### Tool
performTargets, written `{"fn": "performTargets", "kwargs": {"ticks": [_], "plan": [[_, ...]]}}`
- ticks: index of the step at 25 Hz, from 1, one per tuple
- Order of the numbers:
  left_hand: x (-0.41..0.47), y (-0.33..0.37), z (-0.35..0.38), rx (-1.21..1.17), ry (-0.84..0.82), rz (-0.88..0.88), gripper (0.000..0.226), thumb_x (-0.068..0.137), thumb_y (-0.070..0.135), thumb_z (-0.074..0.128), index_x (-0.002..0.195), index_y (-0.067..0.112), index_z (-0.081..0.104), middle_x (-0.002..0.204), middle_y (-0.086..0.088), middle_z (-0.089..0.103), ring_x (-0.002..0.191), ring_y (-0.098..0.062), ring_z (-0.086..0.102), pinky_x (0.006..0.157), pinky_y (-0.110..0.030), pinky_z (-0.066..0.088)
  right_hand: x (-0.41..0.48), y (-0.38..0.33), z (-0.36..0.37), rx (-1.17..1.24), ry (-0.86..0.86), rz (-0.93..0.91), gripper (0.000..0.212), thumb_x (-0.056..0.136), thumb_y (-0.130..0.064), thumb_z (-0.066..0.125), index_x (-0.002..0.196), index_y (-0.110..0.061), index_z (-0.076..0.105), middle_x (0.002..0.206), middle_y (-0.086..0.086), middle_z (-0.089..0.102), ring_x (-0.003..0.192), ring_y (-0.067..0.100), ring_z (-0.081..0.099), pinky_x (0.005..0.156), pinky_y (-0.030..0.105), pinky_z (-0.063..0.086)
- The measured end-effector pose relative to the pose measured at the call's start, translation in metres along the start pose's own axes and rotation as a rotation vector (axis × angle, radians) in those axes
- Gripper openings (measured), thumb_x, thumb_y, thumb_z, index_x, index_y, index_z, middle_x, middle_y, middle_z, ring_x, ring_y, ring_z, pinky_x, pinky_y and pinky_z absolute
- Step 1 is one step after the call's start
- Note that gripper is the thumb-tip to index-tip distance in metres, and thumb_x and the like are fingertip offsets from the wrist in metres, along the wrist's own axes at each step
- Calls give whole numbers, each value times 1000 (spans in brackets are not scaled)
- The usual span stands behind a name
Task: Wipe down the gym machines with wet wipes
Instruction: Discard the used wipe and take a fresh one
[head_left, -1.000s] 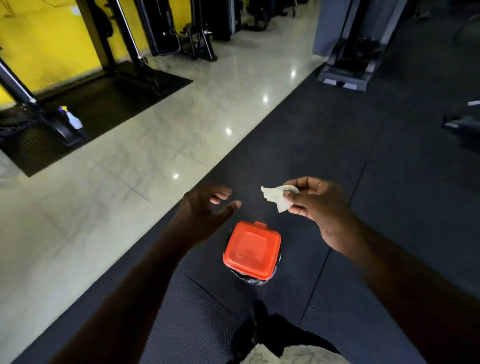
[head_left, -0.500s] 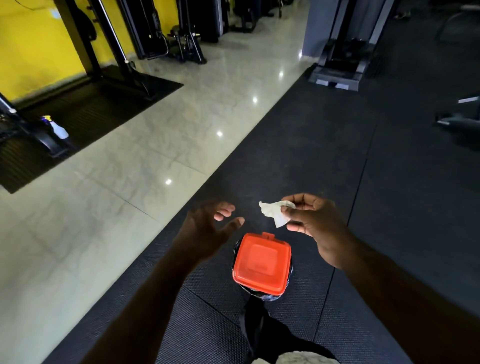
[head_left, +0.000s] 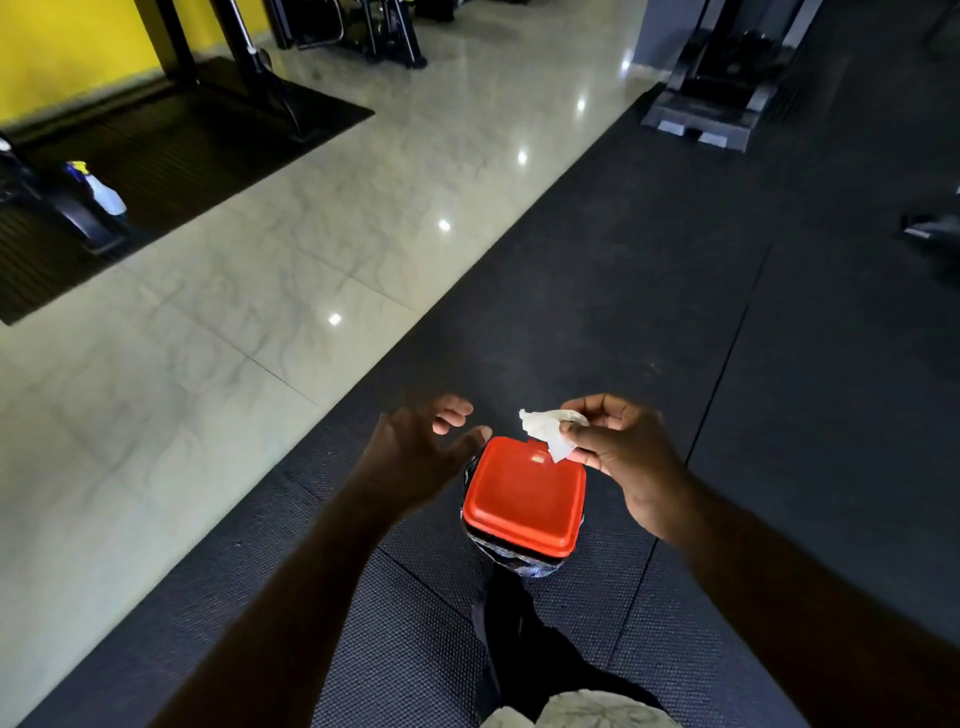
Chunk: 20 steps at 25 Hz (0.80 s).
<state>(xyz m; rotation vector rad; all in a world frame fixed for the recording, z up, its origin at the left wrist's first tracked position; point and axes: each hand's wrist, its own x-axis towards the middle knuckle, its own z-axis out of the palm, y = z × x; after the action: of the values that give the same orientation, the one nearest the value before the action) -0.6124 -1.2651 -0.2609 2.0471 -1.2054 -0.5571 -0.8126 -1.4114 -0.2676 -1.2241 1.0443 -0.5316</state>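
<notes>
The right hand (head_left: 623, 457) pinches a crumpled wet wipe (head_left: 545, 431) between thumb and fingertips, above the far edge of the red-lidded wipe tub (head_left: 522, 499). The left hand (head_left: 415, 457) hovers beside the tub, fingers loose and holding nothing. The wipe looks light, limp and damp, likely to tear or bunch; spreading it flat across the palm should suit wiping. The tub stands on the black rubber floor mat (head_left: 675, 291).

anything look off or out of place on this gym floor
A pale spray bottle with a yellow-and-blue top sits tilted beside a machine's foot on the black ribbed mat, far left. No spill shows. The orange-lidded wipes tub stands shut on the dark rubber floor; the right hand pinches a crumpled white wipe.
</notes>
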Motion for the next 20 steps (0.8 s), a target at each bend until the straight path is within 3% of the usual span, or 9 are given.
{"fn": "performTargets", "kwargs": {"ticks": [5,9,11,14,16,17,18,20], "plan": [[15,-17,20,27,-57,2,41,92,42,78,123,16,69,111,9,69,99,-6,67,78,-7,45,17,33,-4,-17,51,72,24,87,11,73,98,-11,71,95,12,74,83,16,73,64,26,60],[30,-30,42,-7,-115,-21,31,93,31,80,117,13,72,101,9,67,87,2,63,78,-14,54,27,74,-13,-111,69,145,25,82,14,76,84,-10,68,82,12,68,81,24,69,65,33,62],[35,-44,62,-2,-165,-40,26,93,28,80,114,14,73,98,9,68,84,4,63,77,-11,53,34,105,-13,-215,98,207,18,75,-1,83,78,-16,74,81,9,74,81,28,74,75,48,65],[39,-73,97,-3,-255,-94,28,94,33,78,115,16,71,101,8,69,88,6,63,78,-14,55,54,162,-14,-294,85,308,18,62,-21,73,77,-28,80,79,3,79,81,26,79,83,59,63],[41,-90,119,-8,-304,-140,30,95,36,75,118,17,70,104,7,70,90,8,62,77,-14,55,70,188,-11,-329,119,408,22,64,-18,70,78,-30,81,79,1,80,78,22,78,78,52,65],[44,-101,132,-9,-325,-163,31,96,36,75,119,17,69,106,7,71,90,8,62,77,-14,54,78,200,-10,-362,123,452,22,66,-15,70,78,-30,81,79,-1,80,74,17,76,71,40,65],[49,-110,144,-5,-348,-185,32,97,37,74,121,17,69,107,7,70,91,7,61,75,-13,51,89,211,-9,-391,137,493,25,69,-10,71,80,-30,81,77,-2,79,68,13,72,62,29,58],[58,-127,166,-3,-393,-217,33,97,36,74,122,16,68,109,5,71,92,3,62,74,-12,46,113,232,-6,-419,175,557,30,68,-6,71,84,-28,82,73,-2,78,63,15,68,55,24,48]]}}
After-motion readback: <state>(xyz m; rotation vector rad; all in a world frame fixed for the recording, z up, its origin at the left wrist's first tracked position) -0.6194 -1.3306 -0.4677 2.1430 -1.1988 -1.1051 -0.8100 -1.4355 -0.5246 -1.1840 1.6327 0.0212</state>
